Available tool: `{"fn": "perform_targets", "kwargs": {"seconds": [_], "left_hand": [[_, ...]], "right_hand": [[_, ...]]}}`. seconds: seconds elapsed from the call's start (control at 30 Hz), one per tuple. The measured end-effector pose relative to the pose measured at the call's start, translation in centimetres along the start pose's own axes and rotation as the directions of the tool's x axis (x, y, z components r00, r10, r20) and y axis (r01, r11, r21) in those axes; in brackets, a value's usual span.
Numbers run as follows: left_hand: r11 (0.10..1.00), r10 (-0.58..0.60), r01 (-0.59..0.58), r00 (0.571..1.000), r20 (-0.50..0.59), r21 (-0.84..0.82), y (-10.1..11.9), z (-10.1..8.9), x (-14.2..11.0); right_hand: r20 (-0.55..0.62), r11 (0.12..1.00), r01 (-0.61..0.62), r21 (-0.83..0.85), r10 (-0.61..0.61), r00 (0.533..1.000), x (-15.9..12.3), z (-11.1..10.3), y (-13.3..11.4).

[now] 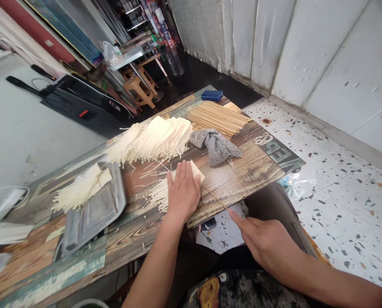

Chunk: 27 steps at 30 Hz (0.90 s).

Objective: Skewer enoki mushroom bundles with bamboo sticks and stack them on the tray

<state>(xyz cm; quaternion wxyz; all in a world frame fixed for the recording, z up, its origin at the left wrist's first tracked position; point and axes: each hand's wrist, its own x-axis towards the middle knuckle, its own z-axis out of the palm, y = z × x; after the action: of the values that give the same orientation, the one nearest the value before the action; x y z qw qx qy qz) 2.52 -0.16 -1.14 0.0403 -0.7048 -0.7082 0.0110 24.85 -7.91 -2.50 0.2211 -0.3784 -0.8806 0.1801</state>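
Observation:
My left hand [185,188] lies flat, fingers stretched out, over a bunch of enoki mushrooms [160,194] on the wooden table. The pale cut base [195,171] of that bunch shows beyond my fingertips. In a closed grip, my right hand [263,237] holds a thin bamboo skewer [214,196] just off the table's near edge. Its far end meets the bunch beside my left hand; how deep it goes is hidden. Past my left hand is a large pile of enoki mushrooms [158,134]. A crumpled grey cloth [214,145] sits to its right.
Many bamboo skewers [219,116] lie at the table's far end, near a blue box [211,95]. On the left, a grey metal tray [94,224] carries skewered enoki [81,188]. Loose mushroom strands [149,171] are scattered on the tabletop. A stool [139,92] stands farther back.

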Motion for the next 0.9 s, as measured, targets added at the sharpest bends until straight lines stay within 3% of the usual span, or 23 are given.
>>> {"fn": "perform_targets", "kwargs": {"seconds": [0.5,0.9], "left_hand": [[1.000,-0.003,0.003,1.000,-0.002,0.000,0.1,0.0,-0.1],[0.999,-0.022,0.023,1.000,0.022,-0.040,0.3,-0.1,0.1]], "right_hand": [[-0.077,0.997,0.037,-0.064,-0.042,0.996,0.8,0.5,-0.4],[0.115,0.992,0.003,-0.123,0.011,0.993,1.8,0.5,-1.0]]}}
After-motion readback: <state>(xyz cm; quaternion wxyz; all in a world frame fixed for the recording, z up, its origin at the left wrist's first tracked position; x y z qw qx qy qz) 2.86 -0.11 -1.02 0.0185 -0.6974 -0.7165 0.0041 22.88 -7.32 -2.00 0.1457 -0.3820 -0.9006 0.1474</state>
